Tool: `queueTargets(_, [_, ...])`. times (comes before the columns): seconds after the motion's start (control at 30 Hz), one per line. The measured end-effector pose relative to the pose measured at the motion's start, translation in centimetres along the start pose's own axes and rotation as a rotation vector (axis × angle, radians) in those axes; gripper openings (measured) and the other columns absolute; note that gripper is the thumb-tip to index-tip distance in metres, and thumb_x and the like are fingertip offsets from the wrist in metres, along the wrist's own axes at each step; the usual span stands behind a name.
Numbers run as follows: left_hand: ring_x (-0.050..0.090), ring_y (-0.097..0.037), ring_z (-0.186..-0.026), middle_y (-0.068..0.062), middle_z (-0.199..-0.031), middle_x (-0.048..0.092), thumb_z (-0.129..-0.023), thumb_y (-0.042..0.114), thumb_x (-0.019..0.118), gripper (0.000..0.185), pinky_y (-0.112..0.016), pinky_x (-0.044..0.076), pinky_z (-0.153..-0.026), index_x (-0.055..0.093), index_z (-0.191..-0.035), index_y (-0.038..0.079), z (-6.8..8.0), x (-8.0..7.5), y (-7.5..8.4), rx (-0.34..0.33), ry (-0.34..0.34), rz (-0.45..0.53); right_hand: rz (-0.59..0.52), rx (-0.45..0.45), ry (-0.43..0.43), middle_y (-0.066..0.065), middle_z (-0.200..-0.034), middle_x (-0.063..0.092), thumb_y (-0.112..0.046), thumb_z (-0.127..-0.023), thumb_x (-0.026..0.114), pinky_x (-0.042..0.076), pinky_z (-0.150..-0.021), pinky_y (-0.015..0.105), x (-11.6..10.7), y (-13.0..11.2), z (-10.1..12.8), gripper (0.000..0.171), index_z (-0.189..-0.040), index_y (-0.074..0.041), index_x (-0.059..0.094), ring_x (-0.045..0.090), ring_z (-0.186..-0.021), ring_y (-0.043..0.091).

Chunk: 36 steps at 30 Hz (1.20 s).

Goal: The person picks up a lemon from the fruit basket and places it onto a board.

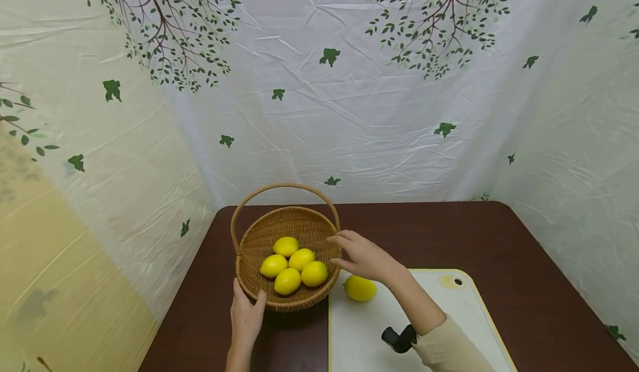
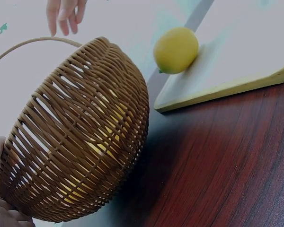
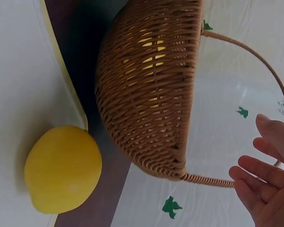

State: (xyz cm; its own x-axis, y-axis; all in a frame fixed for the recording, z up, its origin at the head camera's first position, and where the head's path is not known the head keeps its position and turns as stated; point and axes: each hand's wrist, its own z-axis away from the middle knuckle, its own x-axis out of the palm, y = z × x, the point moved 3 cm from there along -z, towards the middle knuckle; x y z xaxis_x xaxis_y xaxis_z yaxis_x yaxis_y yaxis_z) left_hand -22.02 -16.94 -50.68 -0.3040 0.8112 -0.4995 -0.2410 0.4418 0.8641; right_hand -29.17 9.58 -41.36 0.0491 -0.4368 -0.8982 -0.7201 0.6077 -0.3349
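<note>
A brown wicker basket (image 1: 289, 306) with an arched handle holds several yellow lemons (image 1: 287, 281). My left hand (image 1: 246, 314) grips its near left rim, with the thumb over the edge and the fingers along the outer wall; in the left wrist view part of this hand (image 2: 4, 198) shows at the lower left. My right hand (image 1: 364, 255) is at the basket's right side, near the foot of the handle, with loosely bent fingers and nothing held. In the right wrist view, its fingers (image 3: 260, 175) overlap the handle (image 3: 210, 180). One more lemon (image 1: 360, 288) lies below the right hand.
That single lemon rests on a white cutting board (image 1: 369, 333) with a yellow edge, at the right of the basket. A dark brown table (image 1: 499, 239) carries everything. White curtains (image 1: 309, 139) printed with leaves hang behind and at the sides. A black device (image 1: 399, 340) sits at my right wrist.
</note>
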Motion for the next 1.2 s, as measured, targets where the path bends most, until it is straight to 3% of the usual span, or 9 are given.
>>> queueTargets(0.1, [0.022,-0.043,-0.127,-0.029,-0.142,0.014,-0.085,0.025,0.051,0.083,-0.055,0.025,-0.097,-0.003,-0.141,-0.003,0.0,-0.1,-0.1,-0.003,-0.003,0.004,0.008,-0.025,-0.020,0.003,-0.116,0.052,-0.029,-0.083,0.060,0.046,-0.079,0.024,0.3,-0.5,-0.8,0.043,-0.121,-0.010,0.053,0.049,-0.094,0.010])
queueTargets(0.4, [0.025,-0.043,-0.126,-0.029,-0.141,0.017,-0.085,0.029,0.051,0.083,-0.055,0.027,-0.097,-0.001,-0.141,-0.002,0.2,-0.2,-0.3,-0.001,0.007,-0.003,0.015,-0.044,-0.115,0.004,-0.116,0.052,-0.029,-0.085,0.058,0.045,-0.085,0.028,1.5,-1.8,-2.8,0.041,-0.121,-0.011,0.052,0.049,-0.102,0.014])
queueTargets(0.8, [0.024,-0.042,-0.127,-0.028,-0.142,0.015,-0.084,0.029,0.052,0.084,-0.055,0.027,-0.097,-0.001,-0.141,-0.001,0.0,0.2,-0.2,0.015,-0.009,0.015,0.009,0.038,-0.241,0.007,-0.121,0.050,-0.031,-0.085,0.057,0.044,-0.087,0.030,3.9,-1.2,-3.7,0.044,-0.124,-0.011,0.051,0.049,-0.108,0.018])
queueTargets(1.2, [0.025,-0.041,-0.127,-0.027,-0.142,0.016,-0.084,0.028,0.052,0.083,-0.054,0.028,-0.097,-0.001,-0.142,0.000,-0.1,-0.2,-0.4,0.032,0.008,0.028,-0.014,0.076,-0.303,0.011,-0.122,0.049,-0.028,-0.085,0.058,0.044,-0.088,0.033,6.3,-1.1,-4.5,0.043,-0.122,-0.008,0.053,0.050,-0.107,0.020])
